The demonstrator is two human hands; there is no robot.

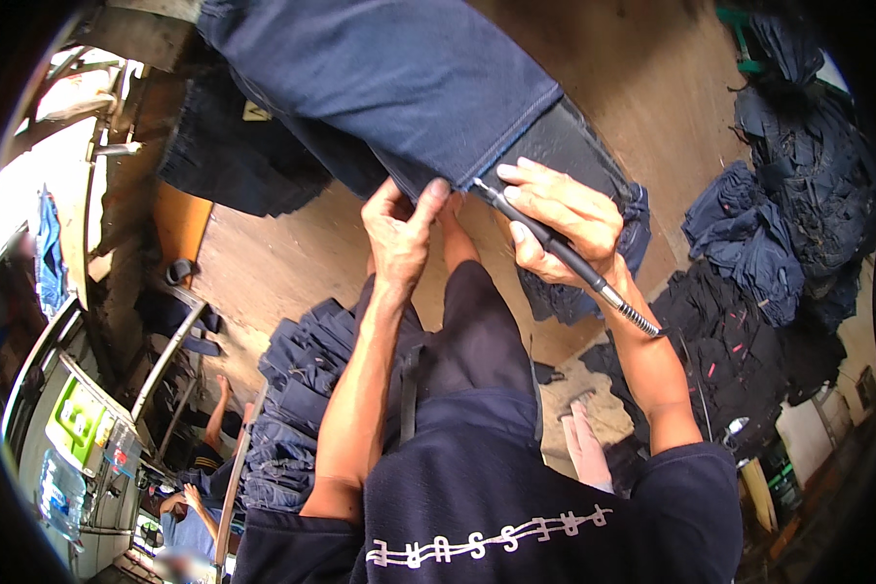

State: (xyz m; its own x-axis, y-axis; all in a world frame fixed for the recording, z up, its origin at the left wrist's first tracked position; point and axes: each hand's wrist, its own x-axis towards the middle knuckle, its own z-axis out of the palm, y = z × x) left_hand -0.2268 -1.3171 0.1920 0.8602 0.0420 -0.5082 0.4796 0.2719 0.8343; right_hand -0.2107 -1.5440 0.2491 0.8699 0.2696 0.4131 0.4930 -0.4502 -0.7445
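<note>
Head view, working from the left with the blue garment (pixel 399 78) as landmark: what lies out there?

Far to its lower left sits a light green box (pixel 71 417). Nearer, against the garment's left side, hangs or lies a dark cloth (pixel 238 161); its full shape is hidden, so I cannot tell whether it belongs to the same piece.

And below the garment?

A stack of folded dark-blue clothes (pixel 297 419), beside the person's left arm. It looks layered so that pieces stay together, though that is my reading.

What does the left hand (pixel 399 234) do?

It pinches the garment's near edge between thumb and fingers, close to the lower corner of the stitched hem. Gripping there probably steadies the cloth against the tool.

Then the right hand (pixel 569 224)?

Closed around a black pen-shaped tool (pixel 574 260), held slanting like a pencil, its metal tip at that same hem corner. That hold likely gives fine control; whether the tip actually touches the cloth, I cannot tell.

Anything past the hem?

A flat black panel (pixel 550 146) extends from the hem's right side, partly behind the fingers. Well to the garment's right are a crumpled blue-black pile (pixel 798 185) and, lower, a black heap (pixel 730 355), both loosely dropped by the look of them.
</note>
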